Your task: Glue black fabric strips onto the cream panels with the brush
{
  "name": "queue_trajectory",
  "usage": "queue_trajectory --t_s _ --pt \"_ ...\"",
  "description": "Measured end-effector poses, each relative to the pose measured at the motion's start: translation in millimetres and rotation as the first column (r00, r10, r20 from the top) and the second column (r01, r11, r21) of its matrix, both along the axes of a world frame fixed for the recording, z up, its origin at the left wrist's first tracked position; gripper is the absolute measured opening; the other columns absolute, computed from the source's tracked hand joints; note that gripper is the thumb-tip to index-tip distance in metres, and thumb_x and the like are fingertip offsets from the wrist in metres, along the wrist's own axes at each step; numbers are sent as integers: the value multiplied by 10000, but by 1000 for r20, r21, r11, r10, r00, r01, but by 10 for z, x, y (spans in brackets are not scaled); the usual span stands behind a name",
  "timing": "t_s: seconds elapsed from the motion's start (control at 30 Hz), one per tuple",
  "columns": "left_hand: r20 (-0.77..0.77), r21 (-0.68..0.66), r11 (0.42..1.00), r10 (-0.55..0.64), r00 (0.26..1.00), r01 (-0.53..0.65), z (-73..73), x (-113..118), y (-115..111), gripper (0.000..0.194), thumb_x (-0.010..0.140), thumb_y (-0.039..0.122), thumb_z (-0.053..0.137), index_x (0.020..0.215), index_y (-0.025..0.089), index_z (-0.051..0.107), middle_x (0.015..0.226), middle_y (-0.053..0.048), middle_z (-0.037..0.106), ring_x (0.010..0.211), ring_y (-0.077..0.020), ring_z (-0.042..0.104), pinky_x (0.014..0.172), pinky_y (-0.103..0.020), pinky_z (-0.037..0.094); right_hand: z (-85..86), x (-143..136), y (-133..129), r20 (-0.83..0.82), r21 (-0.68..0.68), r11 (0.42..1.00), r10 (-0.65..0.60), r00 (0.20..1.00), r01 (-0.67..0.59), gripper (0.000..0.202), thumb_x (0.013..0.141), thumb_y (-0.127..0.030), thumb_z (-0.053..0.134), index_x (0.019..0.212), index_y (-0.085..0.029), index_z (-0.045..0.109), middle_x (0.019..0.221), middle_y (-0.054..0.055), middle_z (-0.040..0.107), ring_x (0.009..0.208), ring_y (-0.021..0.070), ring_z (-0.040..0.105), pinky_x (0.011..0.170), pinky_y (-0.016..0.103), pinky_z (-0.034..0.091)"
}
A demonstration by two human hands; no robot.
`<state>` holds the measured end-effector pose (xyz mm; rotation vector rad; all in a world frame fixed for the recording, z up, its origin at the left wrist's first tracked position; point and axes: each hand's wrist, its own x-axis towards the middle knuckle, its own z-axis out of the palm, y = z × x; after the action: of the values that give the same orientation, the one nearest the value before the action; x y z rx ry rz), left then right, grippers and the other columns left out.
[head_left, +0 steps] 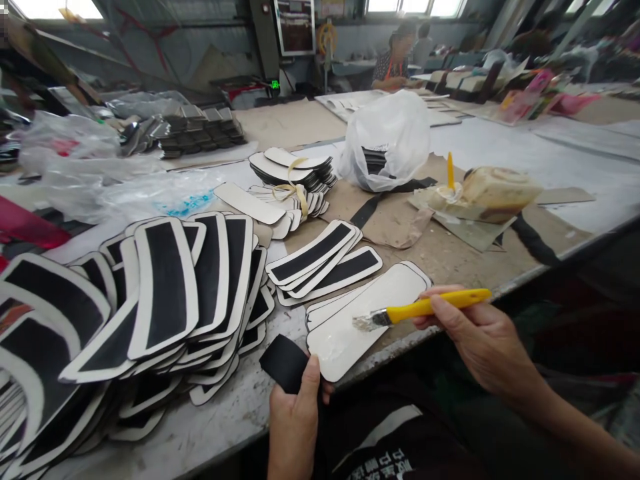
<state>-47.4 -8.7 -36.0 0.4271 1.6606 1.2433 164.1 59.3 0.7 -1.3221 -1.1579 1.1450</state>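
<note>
My right hand [465, 327] grips the yellow handle of a paintbrush [425, 305]. Its bristles rest on the top piece of several overlapping white curved pieces [345, 343], where a wet, glossy smear shows. My left hand [297, 407] is closed on a black strip [285, 363] at the table's front edge, its thumb by the lower end of the white pieces. To the left lies a large heap of white-bordered pieces with black centres [167, 287]. A few more black-centred pieces [313, 250] lie just behind the white ones.
A stained plastic container [500, 193] with a yellow-handled tool [451, 171] stands on cardboard at right. Behind are a tied bundle of pieces [290, 180] and a white plastic bag [387, 137]. Clear plastic [130, 190] lies back left. Another person [393, 63] sits far back.
</note>
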Motion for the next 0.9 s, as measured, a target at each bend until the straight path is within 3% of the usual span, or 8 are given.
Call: queue_trajectory --t_s 0.1,0.2,0.33,0.5,0.6,0.7,0.8,0.9 --pt "-11 14 1000 -12 1000 12 -6 12 -11 384 675 484 701 800 137 595 507 1 583 472 -148 508 494 -250 400 -31 -223 -82 -73 -76 989 121 990 -127 280 808 -418 619 941 -172 622 728 32 680 661 160 663 664 267 561" --pt "-34 27 999 -19 999 20 -29 19 -26 385 681 485 695 815 136 604 521 -1 587 475 -149 515 495 -250 406 -91 -279 -87 -13 -64 980 189 982 -189 270 823 -420 593 923 -171 616 736 36 674 650 166 667 643 274 564" --pt "-54 29 1000 -5 999 7 -64 27 -33 410 675 506 685 809 125 610 494 -7 581 452 -156 506 485 -267 403 -152 38 70 323 181 980 25 946 -88 180 842 -344 578 925 -189 613 873 47 653 704 168 667 679 294 553" --pt "-57 -39 998 56 997 -58 -61 53 -19 493 602 541 719 831 118 612 489 -15 598 448 -169 520 490 -281 412 -34 458 236 657 537 817 -249 711 -210 117 839 -186 572 950 -185 609 890 55 630 824 189 635 782 333 511" --pt "-48 -42 997 61 997 -63 -50 68 -8 515 585 556 724 837 122 606 493 -18 607 452 -168 520 502 -283 413 65 525 231 719 623 700 -337 608 -349 191 819 -114 583 1000 -173 598 903 62 631 851 183 620 808 312 500" --pt "-38 -54 997 55 998 -57 -55 61 9 474 605 545 718 800 129 602 503 -26 611 468 -168 520 522 -288 410 147 536 189 731 657 638 -407 547 -402 262 803 -89 600 1052 -168 592 946 75 631 853 180 623 807 297 502" --pt "-54 -23 999 22 998 -23 -60 10 6 403 655 534 688 679 145 585 497 -13 574 477 -147 489 497 -264 380 260 501 133 713 678 617 -421 561 -400 282 802 -107 600 1071 -191 587 957 76 625 852 187 621 784 305 506" --pt "-119 59 998 31 992 -24 1 -65 -68 407 723 543 622 697 138 598 569 -17 570 498 -130 462 465 -246 351 411 388 75 671 680 644 -352 653 -352 185 821 -175 564 992 -237 596 964 68 621 876 209 616 804 343 505"
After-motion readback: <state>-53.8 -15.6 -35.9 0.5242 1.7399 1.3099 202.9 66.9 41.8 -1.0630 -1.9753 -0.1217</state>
